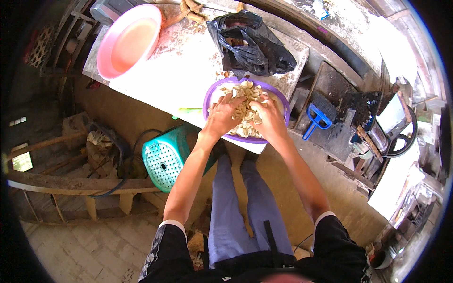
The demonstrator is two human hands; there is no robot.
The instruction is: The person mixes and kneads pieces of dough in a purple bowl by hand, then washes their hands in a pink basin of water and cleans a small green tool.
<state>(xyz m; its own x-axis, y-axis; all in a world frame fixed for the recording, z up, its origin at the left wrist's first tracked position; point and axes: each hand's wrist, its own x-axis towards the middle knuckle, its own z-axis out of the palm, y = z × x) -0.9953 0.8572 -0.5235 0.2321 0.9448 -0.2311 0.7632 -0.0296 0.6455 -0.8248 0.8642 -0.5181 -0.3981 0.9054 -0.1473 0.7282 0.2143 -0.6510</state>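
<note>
Working both hands in the pale slices (245, 109) in the purple bowl (210, 94) at the table edge: left hand (222, 115) and right hand (270, 118) lie loosely curled on the pile, grasp unclear. You likely need a firmer scoop next.

Fingertips of left hand (222, 115) and right hand (270, 118) are buried in the pale slices (245, 111), so grip can't be read. Near side of the purple basin (211, 92) rim is covered by both wrists. Black bag (252, 42) just behind the basin: contents hidden in folds. Pink bowl (127, 40), well left of the basin: glare, can't tell what's inside. Clutter right of the basin, past the blue brush (317, 118), is too small and warped to identify.
</note>
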